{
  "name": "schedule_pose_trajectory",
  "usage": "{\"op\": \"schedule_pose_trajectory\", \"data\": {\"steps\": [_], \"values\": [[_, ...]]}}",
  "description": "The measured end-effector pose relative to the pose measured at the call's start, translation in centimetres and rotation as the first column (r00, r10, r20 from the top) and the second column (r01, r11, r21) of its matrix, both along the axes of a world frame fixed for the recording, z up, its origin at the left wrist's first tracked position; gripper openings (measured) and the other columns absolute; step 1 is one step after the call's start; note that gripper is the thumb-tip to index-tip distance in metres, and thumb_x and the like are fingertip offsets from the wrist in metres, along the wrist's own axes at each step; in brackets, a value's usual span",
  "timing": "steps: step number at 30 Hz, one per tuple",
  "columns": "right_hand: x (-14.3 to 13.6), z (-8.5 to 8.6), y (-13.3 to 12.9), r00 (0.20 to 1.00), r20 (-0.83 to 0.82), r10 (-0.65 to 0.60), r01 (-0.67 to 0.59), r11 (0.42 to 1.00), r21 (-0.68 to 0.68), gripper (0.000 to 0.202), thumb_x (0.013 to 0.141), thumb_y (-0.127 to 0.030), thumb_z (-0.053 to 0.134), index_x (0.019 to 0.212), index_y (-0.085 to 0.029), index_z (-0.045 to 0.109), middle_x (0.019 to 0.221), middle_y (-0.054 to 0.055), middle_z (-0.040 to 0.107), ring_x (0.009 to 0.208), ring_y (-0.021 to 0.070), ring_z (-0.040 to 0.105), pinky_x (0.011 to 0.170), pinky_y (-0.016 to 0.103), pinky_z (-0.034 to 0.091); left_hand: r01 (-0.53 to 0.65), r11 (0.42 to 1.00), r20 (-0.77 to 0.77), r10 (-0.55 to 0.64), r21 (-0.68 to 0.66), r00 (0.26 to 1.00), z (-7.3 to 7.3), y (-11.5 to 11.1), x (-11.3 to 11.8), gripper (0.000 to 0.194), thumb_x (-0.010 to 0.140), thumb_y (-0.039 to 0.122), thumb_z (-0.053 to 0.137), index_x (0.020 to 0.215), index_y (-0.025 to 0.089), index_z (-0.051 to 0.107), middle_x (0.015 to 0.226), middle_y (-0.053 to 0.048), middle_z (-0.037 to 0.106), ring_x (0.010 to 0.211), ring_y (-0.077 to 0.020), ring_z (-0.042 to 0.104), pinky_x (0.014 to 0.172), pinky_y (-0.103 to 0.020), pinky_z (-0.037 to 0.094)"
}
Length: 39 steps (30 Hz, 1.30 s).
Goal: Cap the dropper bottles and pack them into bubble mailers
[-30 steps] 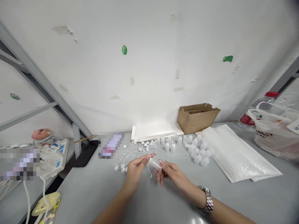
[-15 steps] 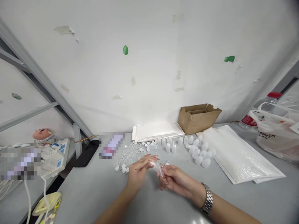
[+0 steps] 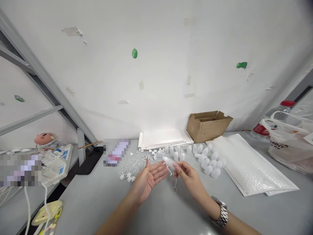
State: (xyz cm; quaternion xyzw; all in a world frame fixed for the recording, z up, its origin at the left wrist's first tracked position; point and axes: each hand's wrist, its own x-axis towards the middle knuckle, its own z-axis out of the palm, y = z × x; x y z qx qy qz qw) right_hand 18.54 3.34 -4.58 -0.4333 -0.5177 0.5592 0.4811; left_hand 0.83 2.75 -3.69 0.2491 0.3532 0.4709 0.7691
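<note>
My left hand [image 3: 148, 181] is open, palm up, fingers stretched towards the right. In my right hand [image 3: 190, 176], thumb and fingers pinch a small translucent white squeeze bottle [image 3: 169, 160], tilted with its narrow end to the left. A thin white strap curves from it near my left fingertips, and a ring [image 3: 174, 189] on a thin stem hangs below my right fingers. Left of centre lie several white caps with ringed straps [image 3: 127, 176]. Behind my hands two capped bottles [image 3: 182, 155] stand upright. To the right are several translucent bottles [image 3: 208, 169] in a loose group.
A cardboard box [image 3: 209, 129] and white padded mailers [image 3: 163, 138] stand against the wall. More bubble mailers [image 3: 256, 166] lie at the right, beside a plastic bag [image 3: 286, 143] and a bottle with a red cap [image 3: 287, 103]. Cables [image 3: 46, 202] run along the left edge.
My left hand has let go of the bottle and opened palm up. My right hand has turned over, still gripping the bottle, and the hanging ring now shows.
</note>
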Motion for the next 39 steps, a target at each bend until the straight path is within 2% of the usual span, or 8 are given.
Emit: {"op": "schedule_pose_trajectory", "data": {"steps": [4,10,14,16,19,26,31,39], "values": [[0.2,-0.3,-0.2,0.967,0.213,-0.139,0.107,0.982,0.157,0.034,0.079,-0.050,0.056,0.088,-0.018,0.062,0.071,0.003,0.060,0.069,0.0206,0.054,0.070,0.033,0.041,0.022,0.999,0.050,-0.020,-0.043,0.999,0.1,-0.1,0.1,0.056,0.085,0.053,0.039,0.101,0.007,0.066,0.117,-0.018,0.063,0.112,-0.0259,0.056,0.102,-0.038,0.040],[0.1,-0.7,-0.4,0.919,0.315,-0.237,0.169,0.959,0.229,0.037,0.076,-0.053,0.058,0.089,-0.018,0.064,0.078,0.008,0.063,0.078,0.0251,0.054,0.075,0.038,0.040,0.051,0.998,-0.093,-0.049,0.025,0.994,0.0,-0.5,0.1,0.030,0.079,0.034,0.062,0.095,0.010,0.068,0.105,-0.017,0.070,0.102,-0.0254,0.063,0.097,-0.039,0.043],[0.1,-0.8,-0.4,0.916,0.323,-0.237,0.163,0.957,0.240,0.033,0.078,-0.049,0.058,0.090,-0.019,0.064,0.079,0.006,0.062,0.079,0.0243,0.053,0.076,0.037,0.040,0.066,0.998,-0.169,-0.063,0.016,0.984,-0.2,-0.6,0.2,0.027,0.069,0.024,0.073,0.092,0.009,0.069,0.093,-0.014,0.073,0.092,-0.0234,0.067,0.092,-0.037,0.047],[0.1,-0.6,-0.4,0.921,0.311,-0.234,0.158,0.955,0.250,0.032,0.079,-0.048,0.057,0.092,-0.019,0.063,0.078,0.005,0.060,0.077,0.0228,0.053,0.074,0.035,0.040,0.019,1.000,-0.193,-0.023,-0.023,0.981,-0.4,-0.5,0.1,0.023,0.066,0.019,0.076,0.087,0.011,0.070,0.087,-0.011,0.074,0.085,-0.0205,0.068,0.089,-0.034,0.049],[0.2,-0.3,-0.5,0.936,0.273,-0.222,0.152,0.955,0.256,0.031,0.084,-0.047,0.051,0.092,-0.018,0.061,0.075,0.003,0.055,0.072,0.0201,0.052,0.070,0.031,0.041,-0.049,0.997,-0.214,0.035,-0.061,0.976,-0.7,-0.2,-0.2,0.016,0.068,0.018,0.074,0.083,0.014,0.070,0.084,-0.007,0.075,0.078,-0.0160,0.068,0.085,-0.030,0.051],[0.2,-0.5,-0.6,0.948,0.254,-0.190,0.127,0.962,0.243,0.029,0.086,-0.045,0.047,0.082,-0.019,0.060,0.072,0.002,0.053,0.069,0.0186,0.049,0.064,0.029,0.038,-0.092,0.989,-0.254,0.061,-0.114,0.965,-1.1,-0.1,-0.6,0.011,0.072,0.020,0.070,0.081,0.014,0.070,0.089,-0.009,0.075,0.082,-0.0154,0.068,0.079,-0.024,0.052],[0.1,-0.4,-0.7,0.947,0.281,-0.158,0.086,0.964,0.253,0.029,0.086,-0.043,0.048,0.078,-0.019,0.060,0.071,0.002,0.054,0.068,0.0186,0.050,0.064,0.029,0.039,-0.100,0.988,-0.275,0.065,-0.116,0.959,-1.2,0.0,-0.7,0.011,0.072,0.021,0.070,0.081,0.014,0.070,0.091,-0.010,0.074,0.083,-0.0166,0.069,0.080,-0.025,0.052],[-0.1,-0.1,-1.1,0.933,0.315,-0.173,0.075,0.951,0.300,0.029,0.086,-0.042,0.047,0.078,-0.018,0.061,0.070,0.002,0.054,0.068,0.0178,0.051,0.063,0.028,0.041,-0.115,0.987,-0.285,0.079,-0.113,0.955,-0.8,-0.1,-0.5,0.008,0.074,0.018,0.068,0.080,0.013,0.071,0.088,-0.009,0.075,0.081,-0.0158,0.069,0.080,-0.024,0.052]]}}
